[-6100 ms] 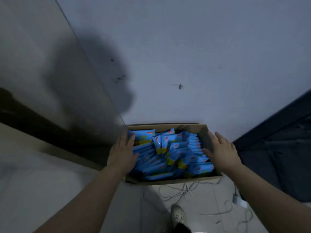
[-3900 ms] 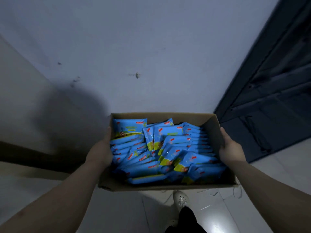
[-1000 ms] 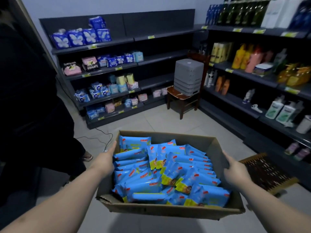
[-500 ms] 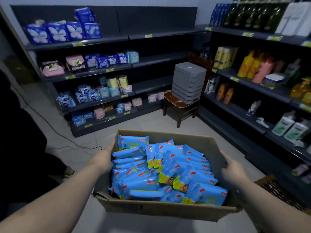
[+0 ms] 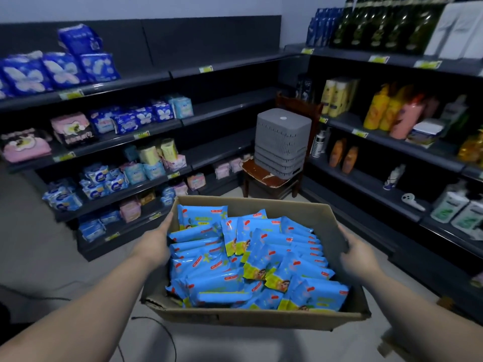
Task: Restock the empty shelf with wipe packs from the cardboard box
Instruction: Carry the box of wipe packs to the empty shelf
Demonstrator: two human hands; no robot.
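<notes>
close to bare shelf (image 5: 230, 101) now (was far off), cardboard box (image 5: 248, 316) of wipe packs (image 5: 248, 257); left hand (image 5: 154, 246) flat on side, right hand (image 5: 359, 257) grips rim; stocking next

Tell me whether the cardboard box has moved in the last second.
Yes. The cardboard box has come forward towards the wooden chair; its far rim now nearly meets the chair's legs in view.
</notes>
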